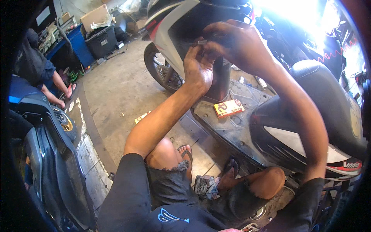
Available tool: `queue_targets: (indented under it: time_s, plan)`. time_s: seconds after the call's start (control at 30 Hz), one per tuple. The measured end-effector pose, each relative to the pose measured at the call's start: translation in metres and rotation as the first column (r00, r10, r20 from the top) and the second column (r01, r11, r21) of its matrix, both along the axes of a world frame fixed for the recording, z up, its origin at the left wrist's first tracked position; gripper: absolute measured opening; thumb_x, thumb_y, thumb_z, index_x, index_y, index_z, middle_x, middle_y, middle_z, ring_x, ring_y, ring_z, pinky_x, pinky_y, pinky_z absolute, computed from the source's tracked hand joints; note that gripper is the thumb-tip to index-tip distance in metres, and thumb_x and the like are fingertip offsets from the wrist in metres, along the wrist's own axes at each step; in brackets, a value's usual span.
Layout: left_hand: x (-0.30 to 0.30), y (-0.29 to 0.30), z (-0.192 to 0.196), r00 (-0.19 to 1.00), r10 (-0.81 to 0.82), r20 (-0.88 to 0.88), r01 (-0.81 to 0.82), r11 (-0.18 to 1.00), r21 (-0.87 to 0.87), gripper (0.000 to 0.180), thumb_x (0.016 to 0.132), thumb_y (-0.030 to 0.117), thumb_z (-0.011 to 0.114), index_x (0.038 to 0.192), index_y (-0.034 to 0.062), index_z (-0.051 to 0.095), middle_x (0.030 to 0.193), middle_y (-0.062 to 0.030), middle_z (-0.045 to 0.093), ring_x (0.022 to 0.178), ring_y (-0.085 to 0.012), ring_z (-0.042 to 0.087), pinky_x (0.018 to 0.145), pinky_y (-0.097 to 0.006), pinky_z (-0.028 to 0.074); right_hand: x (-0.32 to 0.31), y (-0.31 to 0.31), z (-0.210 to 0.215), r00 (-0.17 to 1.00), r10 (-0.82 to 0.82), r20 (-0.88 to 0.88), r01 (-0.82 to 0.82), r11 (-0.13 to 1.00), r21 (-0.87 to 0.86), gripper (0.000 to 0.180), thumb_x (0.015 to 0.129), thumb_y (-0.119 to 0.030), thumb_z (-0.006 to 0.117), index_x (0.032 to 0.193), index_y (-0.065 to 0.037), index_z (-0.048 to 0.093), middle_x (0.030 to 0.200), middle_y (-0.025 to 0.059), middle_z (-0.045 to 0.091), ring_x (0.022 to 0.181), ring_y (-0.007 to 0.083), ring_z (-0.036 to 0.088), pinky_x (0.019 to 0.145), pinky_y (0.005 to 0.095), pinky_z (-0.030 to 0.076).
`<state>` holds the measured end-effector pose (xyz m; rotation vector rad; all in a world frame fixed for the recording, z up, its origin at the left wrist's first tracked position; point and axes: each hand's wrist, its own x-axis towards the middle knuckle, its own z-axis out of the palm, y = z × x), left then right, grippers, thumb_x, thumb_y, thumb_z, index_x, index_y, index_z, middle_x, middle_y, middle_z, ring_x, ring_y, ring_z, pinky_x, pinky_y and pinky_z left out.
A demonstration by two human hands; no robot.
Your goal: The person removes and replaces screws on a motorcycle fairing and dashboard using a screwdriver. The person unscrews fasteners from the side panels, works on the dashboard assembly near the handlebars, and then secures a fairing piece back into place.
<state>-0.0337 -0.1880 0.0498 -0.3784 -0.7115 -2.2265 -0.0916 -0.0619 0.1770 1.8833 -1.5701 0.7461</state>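
Note:
Both my hands are raised together in front of the dark inner front panel (185,23) of a white, black and red scooter. My left hand (199,69) is palm up, its fingers closed at the tips around a small dark piece (201,41) with a metallic glint, too small to name. From the right, my right hand (241,44) reaches over, with fingers bent down to the same spot and partly blurred. On the scooter's footboard (237,135), below my hands, lies a small yellow and red box (229,108).
The scooter's black seat (320,81) rises at my right. A dark scooter (54,162) stands at the left, with a seated person (34,65) beyond it. A cloth (206,186) lies between my feet. At the back are a blue bench (79,44) and a black toolbox (101,41).

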Motion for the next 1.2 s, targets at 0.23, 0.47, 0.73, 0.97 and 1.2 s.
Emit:
queue_targets:
  time_s: [0.23, 0.47, 0.73, 0.97, 1.2]
  plan:
    - [0.019, 0.007, 0.004, 0.997, 0.037, 0.066, -0.037, 0.999, 0.005, 0.028, 0.103, 0.030, 0.052, 0.111, 0.0062, 0.064, 0.107, -0.0078, 0.069, 0.100, -0.0229, 0.065, 0.093, -0.038, 0.052, 0.014, 0.005, 0.013, 0.914, -0.346, 0.212, 0.304, 0.930, 0.208, 0.025, 0.087, -0.023, 0.073, 0.098, -0.001, 0.068, 0.093, 0.0228, 0.069, 0.087, 0.0427, 0.067, 0.078, 0.0473, 0.054]
    - [0.013, 0.008, 0.011, 0.998, 0.058, 0.018, -0.057, 0.997, -0.053, 0.031, 0.104, 0.038, 0.056, 0.113, 0.0093, 0.063, 0.105, -0.0043, 0.069, 0.100, -0.0182, 0.065, 0.092, -0.034, 0.052, -0.006, 0.008, -0.003, 0.934, 0.132, 0.333, -0.140, 0.990, 0.001, 0.030, 0.079, -0.009, 0.077, 0.105, -0.002, 0.064, 0.104, 0.0208, 0.069, 0.101, 0.0393, 0.066, 0.085, 0.0397, 0.052]
    - [0.000, 0.005, 0.000, 0.993, 0.102, 0.053, -0.100, 0.994, -0.041, 0.017, 0.100, 0.029, 0.063, 0.108, 0.0143, 0.066, 0.107, 0.0003, 0.070, 0.105, -0.0138, 0.065, 0.095, -0.035, 0.052, 0.006, 0.012, -0.012, 0.848, -0.296, 0.440, 0.257, 0.955, 0.146, 0.027, 0.087, -0.018, 0.074, 0.107, -0.003, 0.064, 0.106, 0.0185, 0.068, 0.094, 0.0387, 0.067, 0.079, 0.0410, 0.053]
    - [0.002, 0.011, 0.008, 0.995, 0.071, 0.070, -0.072, 0.997, 0.007, 0.021, 0.100, 0.029, 0.063, 0.111, 0.0108, 0.066, 0.108, -0.0028, 0.071, 0.105, -0.0157, 0.066, 0.101, -0.034, 0.049, -0.019, 0.013, -0.017, 0.957, 0.123, 0.264, -0.090, 0.987, -0.136, 0.028, 0.082, -0.011, 0.076, 0.108, -0.006, 0.065, 0.105, 0.0164, 0.069, 0.094, 0.0369, 0.068, 0.080, 0.0422, 0.053]
    - [0.003, 0.001, -0.007, 0.996, 0.085, 0.032, -0.083, 0.994, -0.064, 0.027, 0.101, 0.030, 0.061, 0.116, 0.0075, 0.064, 0.111, -0.0058, 0.071, 0.108, -0.0179, 0.066, 0.102, -0.036, 0.050, 0.001, 0.017, -0.026, 0.858, -0.049, 0.511, 0.091, 0.994, -0.056, 0.035, 0.081, -0.011, 0.076, 0.113, -0.007, 0.062, 0.101, 0.0200, 0.068, 0.090, 0.0396, 0.068, 0.077, 0.0459, 0.053]
